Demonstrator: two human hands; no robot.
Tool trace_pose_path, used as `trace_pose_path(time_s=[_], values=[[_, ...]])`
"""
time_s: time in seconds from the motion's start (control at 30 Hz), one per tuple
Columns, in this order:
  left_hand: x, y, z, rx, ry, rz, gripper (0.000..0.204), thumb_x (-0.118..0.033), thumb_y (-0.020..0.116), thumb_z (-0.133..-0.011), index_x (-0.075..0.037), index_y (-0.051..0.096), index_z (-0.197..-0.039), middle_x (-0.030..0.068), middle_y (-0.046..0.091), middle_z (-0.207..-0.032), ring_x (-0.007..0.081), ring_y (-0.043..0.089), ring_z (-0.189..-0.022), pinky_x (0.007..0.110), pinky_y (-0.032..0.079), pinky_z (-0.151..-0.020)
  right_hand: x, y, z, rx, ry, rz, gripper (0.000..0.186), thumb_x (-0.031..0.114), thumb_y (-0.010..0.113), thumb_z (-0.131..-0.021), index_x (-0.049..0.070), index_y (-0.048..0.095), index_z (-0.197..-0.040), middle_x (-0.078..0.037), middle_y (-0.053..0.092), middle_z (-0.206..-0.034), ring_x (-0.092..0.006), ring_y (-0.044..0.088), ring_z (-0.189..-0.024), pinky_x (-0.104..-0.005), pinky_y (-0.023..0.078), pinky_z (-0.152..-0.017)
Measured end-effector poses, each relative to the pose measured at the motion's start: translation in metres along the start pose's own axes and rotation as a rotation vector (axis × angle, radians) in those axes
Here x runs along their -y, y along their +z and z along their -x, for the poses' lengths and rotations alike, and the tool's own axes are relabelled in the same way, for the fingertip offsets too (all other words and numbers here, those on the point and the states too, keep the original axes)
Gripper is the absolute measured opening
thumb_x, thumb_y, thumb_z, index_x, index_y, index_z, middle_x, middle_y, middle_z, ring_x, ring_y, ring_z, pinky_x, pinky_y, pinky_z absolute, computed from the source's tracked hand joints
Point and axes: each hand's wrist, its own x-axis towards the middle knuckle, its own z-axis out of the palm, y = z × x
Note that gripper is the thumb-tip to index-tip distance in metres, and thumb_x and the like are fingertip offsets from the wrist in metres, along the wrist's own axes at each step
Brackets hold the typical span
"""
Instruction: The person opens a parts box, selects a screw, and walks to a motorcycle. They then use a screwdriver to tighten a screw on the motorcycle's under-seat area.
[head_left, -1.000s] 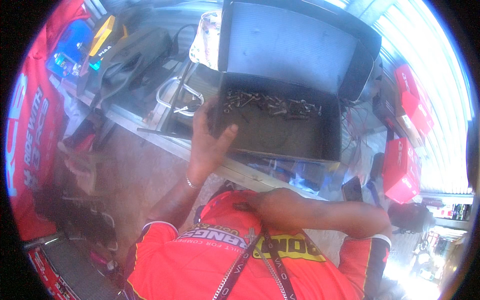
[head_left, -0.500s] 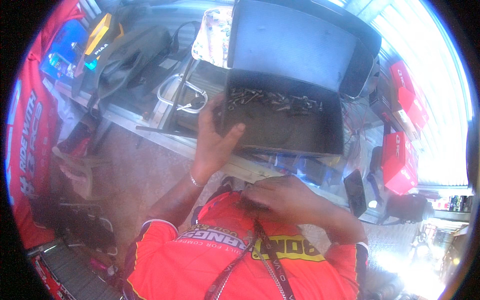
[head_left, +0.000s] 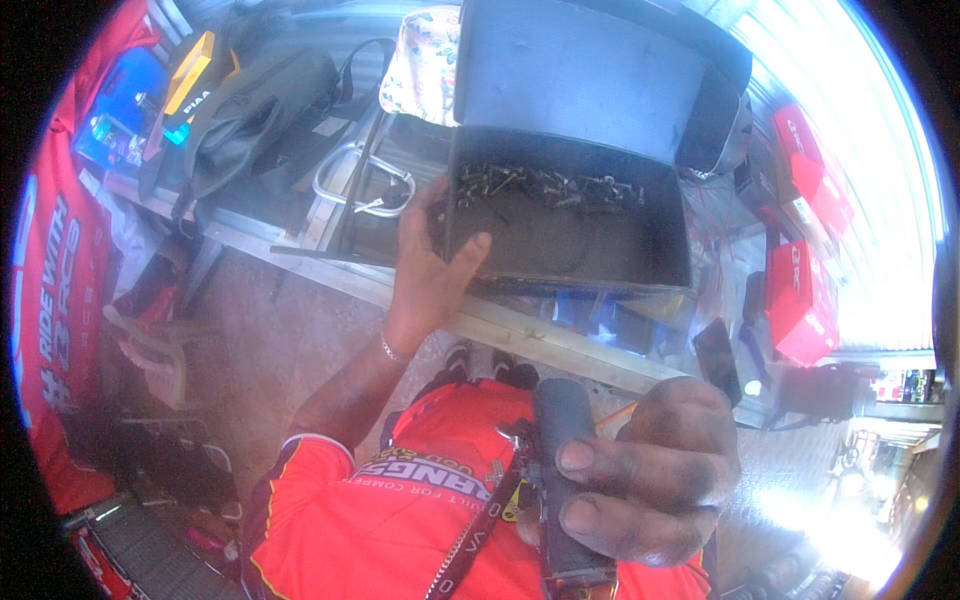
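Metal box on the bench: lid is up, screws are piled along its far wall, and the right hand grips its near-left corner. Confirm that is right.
One point is wrong. The head view shows the left hand gripping the near-left corner of the metal box. The right hand is down near the chest, holding a dark handle. The lid is up and the screws do lie along the far wall.
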Motion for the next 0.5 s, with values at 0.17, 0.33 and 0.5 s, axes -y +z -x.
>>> trace_pose_path(time_s=[0.17,0.33,0.5], values=[[0.001,-0.002,-0.001,0.015,-0.001,0.047,0.076,-0.019,0.074,-0.086,0.005,0.034,-0.145,0.0220,0.045,-0.137,0.0325,0.044,-0.131,0.043,0.034,-0.113,0.018,0.007,-0.006,-0.042,0.074,0.102,0.047,0.033,0.086,-0.075,0.023,0.061,-0.114,0.005,0.068,-0.101,-0.0090,0.046,-0.066,-0.0246,0.035,-0.055],[0.001,-0.004,-0.001,0.028,0.007,-0.014,0.070,-0.017,0.072,-0.090,0.004,0.033,-0.145,0.0181,0.045,-0.138,0.0265,0.045,-0.131,0.039,0.034,-0.112,0.016,0.006,-0.020,-0.074,0.026,0.052,0.040,0.029,0.082,-0.077,0.022,0.064,-0.112,0.002,0.069,-0.103,-0.0093,0.046,-0.062,-0.0248,0.035,-0.053],[0.003,-0.003,-0.002,0.013,0.001,0.013,0.073,-0.018,0.074,-0.087,0.005,0.035,-0.144,0.0222,0.045,-0.136,0.0312,0.043,-0.132,0.043,0.034,-0.112,0.000,0.000,-0.018,-0.031,-0.159,-0.023,0.031,0.016,0.074,-0.080,0.016,0.069,-0.110,-0.007,0.072,-0.106,-0.0079,0.046,-0.055,-0.0216,0.033,-0.042]])
